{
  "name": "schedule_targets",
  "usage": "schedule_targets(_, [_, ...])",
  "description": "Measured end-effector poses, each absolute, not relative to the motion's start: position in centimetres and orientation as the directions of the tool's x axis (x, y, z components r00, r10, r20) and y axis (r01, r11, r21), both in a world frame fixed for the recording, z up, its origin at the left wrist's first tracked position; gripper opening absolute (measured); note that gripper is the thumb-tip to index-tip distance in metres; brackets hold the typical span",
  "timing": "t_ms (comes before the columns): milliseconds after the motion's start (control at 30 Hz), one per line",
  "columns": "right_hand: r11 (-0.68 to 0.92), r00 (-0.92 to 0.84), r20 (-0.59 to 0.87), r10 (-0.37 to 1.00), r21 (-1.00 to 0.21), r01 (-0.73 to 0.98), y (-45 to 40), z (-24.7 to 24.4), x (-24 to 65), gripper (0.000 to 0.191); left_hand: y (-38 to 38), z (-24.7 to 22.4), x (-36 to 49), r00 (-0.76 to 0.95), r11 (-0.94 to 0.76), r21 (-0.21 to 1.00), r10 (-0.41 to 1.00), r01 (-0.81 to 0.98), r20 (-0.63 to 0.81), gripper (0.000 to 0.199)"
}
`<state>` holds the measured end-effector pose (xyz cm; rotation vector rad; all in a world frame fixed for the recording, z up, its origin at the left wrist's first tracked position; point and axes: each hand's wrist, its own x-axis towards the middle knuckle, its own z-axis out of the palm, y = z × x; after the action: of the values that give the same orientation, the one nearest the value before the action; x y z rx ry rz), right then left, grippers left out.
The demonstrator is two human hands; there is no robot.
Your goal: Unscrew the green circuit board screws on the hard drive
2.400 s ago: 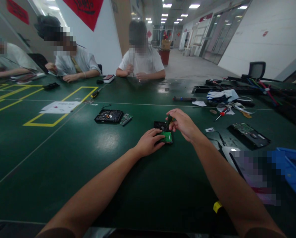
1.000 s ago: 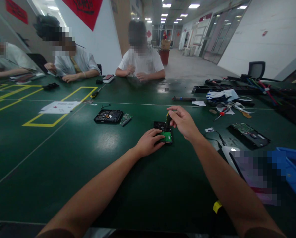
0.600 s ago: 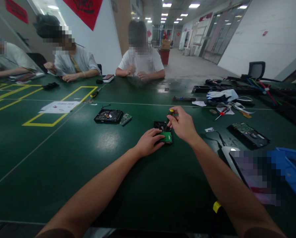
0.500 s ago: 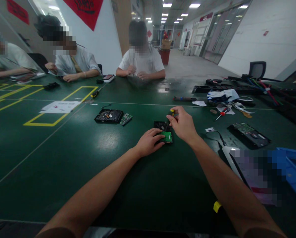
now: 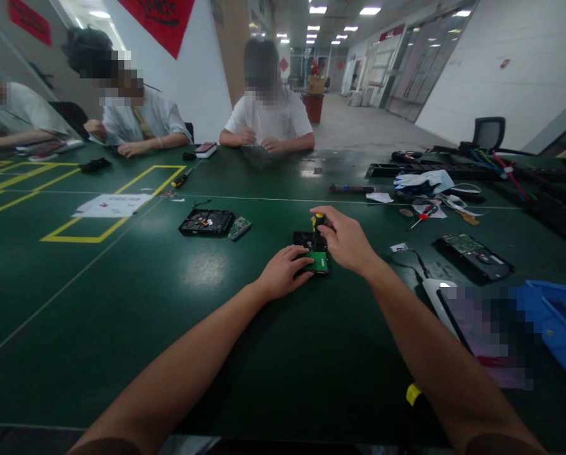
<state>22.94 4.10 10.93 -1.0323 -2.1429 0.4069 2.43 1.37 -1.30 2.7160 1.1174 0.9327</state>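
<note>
A small hard drive (image 5: 319, 261) with a green circuit board and a black casing lies on the green table in front of me. My left hand (image 5: 285, 273) grips it from the left, fingers across its top and thumb along the near edge, covering part of it. Over the drive, a screwdriver (image 5: 318, 221) with a yellow and black handle stands nearly upright. My right hand (image 5: 348, 243) is closed on that handle, fingers at its top and side. The tip points down at the drive, but whether it touches a screw I cannot tell.
To the left lie an opened drive casing (image 5: 206, 222) and a loose circuit board (image 5: 240, 228). Another hard drive (image 5: 475, 257), a pixelated device (image 5: 472, 328) and a blue bin (image 5: 562, 328) are on the right. Several people sit across the table.
My right hand has shifted slightly left and its grip on the screwdriver has changed, showing more of the handle. My left hand stays on the hard drive.
</note>
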Motion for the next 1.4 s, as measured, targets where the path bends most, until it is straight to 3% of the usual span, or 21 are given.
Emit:
schedule_targets(133, [0.652, -0.439, 0.482, 0.758, -0.542, 0.531, 4.5, 10.5, 23.0, 0.045, 1.3, -1.2, 2.5, 0.553, -0.738, 0.285, 0.656, 0.611, 0.513, 0.035])
schedule_targets(333, [0.621, -0.35, 0.534, 0.77, -0.501, 0.603, 4.7, 10.1, 23.1, 0.028, 1.3, -1.1, 2.5, 0.557, -0.74, 0.277, 0.654, 0.613, 0.512, 0.035])
schedule_targets(533, [0.615, -0.325, 0.552, 0.768, -0.491, 0.618, 4.5, 10.1, 23.1, 0.027, 1.2, -1.0, 2.5, 0.56, -0.734, 0.27, 0.659, 0.623, 0.503, 0.035])
schedule_targets(733, [0.595, -0.365, 0.476, 0.8, -0.55, 0.586, 4.2, 10.6, 23.0, 0.042, 1.3, -1.1, 2.5, 0.554, -0.735, 0.276, 0.659, 0.62, 0.509, 0.035])
schedule_targets(867, [0.6, -0.402, 0.446, 0.8, -0.588, 0.543, 3.8, 11.0, 23.0, 0.033, 1.3, -1.2, 2.5, 0.557, -0.737, 0.269, 0.655, 0.62, 0.51, 0.036])
schedule_targets(1000, [0.634, -0.394, 0.504, 0.769, -0.517, 0.575, 3.9, 11.2, 23.1, 0.018, 1.4, -1.3, 2.5, 0.559, -0.739, 0.262, 0.651, 0.62, 0.514, 0.035])
schedule_targets(1167, [0.704, -0.471, 0.535, 0.701, -0.413, 0.578, 4.1, 11.4, 23.3, 0.026, 1.4, -1.5, 2.5, 0.552, -0.734, 0.267, 0.656, 0.624, 0.514, 0.036])
schedule_targets(1400, [0.616, -0.355, 0.568, 0.743, -0.369, 0.696, 3.9, 11.3, 23.2, 0.014, 1.4, -1.3, 2.5, 0.554, -0.742, 0.254, 0.644, 0.62, 0.528, 0.035])
